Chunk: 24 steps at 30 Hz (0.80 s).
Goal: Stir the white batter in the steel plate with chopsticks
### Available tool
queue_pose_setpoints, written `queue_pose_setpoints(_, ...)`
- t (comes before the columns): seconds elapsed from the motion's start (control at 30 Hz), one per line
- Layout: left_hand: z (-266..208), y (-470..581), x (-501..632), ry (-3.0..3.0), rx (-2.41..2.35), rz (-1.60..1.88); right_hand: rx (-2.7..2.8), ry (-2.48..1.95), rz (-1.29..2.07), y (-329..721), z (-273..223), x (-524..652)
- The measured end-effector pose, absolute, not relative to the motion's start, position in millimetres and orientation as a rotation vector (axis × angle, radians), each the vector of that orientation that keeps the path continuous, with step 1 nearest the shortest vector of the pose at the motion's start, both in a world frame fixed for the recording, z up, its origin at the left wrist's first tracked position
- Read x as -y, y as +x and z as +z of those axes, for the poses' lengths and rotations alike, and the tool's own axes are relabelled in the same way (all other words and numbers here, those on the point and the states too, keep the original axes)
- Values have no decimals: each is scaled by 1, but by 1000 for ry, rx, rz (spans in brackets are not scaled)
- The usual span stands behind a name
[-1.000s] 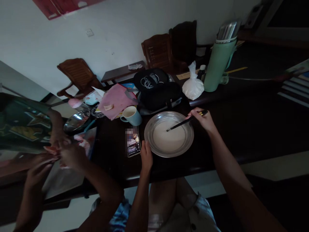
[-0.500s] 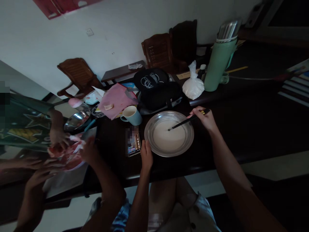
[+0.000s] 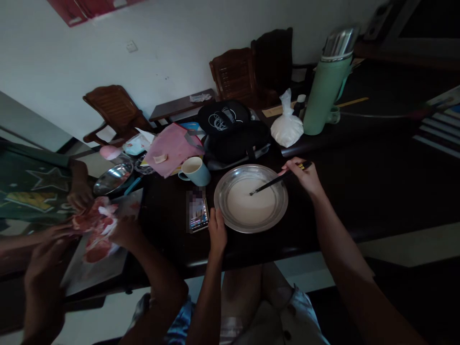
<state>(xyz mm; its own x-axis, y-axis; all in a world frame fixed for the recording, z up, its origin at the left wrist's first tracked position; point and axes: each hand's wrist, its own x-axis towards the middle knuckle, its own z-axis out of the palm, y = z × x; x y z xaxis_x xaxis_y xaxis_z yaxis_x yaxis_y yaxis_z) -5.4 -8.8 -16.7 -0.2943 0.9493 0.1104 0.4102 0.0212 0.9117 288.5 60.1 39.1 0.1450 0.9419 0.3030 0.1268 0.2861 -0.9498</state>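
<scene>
A wide metal basin [image 3: 220, 188] of milky white liquid [image 3: 247, 208] stands on the dark table before me. My right hand [image 3: 302, 173], at the basin's right side, is closed around black chopsticks [image 3: 270, 183] with gold bands near the top. Their lower ends dip into the liquid. At the left rim, my left hand [image 3: 217, 231] grips the basin's edge, its fingers close together and the thumb hard to make out. Just left of that hand lies a phone [image 3: 198, 215] with its screen lit. A pale blue mug [image 3: 196, 171] is behind the phone.
At left, other people's hands [image 3: 125, 232] work on raw meat [image 3: 97, 235] over a board [image 3: 125, 203], near a metal bowl [image 3: 113, 179]. Behind my basin are a black case [image 3: 233, 139], a knotted bag of white powder [image 3: 286, 129] and a tall green thermos [image 3: 327, 91].
The other people's hands have shifted around the raw meat, which now lies more spread on the board. My hands, the chopsticks and the basin look almost the same.
</scene>
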Motion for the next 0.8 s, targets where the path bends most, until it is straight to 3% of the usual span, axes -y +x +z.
queue_pose_setpoints(0.27, -18, -6, 8, 1339, -1765, 1253, 1595, -1038, 862, 277, 39, -59)
queue_pose_setpoints(0.47, -17, -6, 9, 1373, -1741, 1257, 1311, -1104, 841, 288, 38, -60)
queue_pose_setpoints(0.8, -16, -5, 9, 1407, -1735, 1268, 1495, -1046, 835, 280, 35, -62)
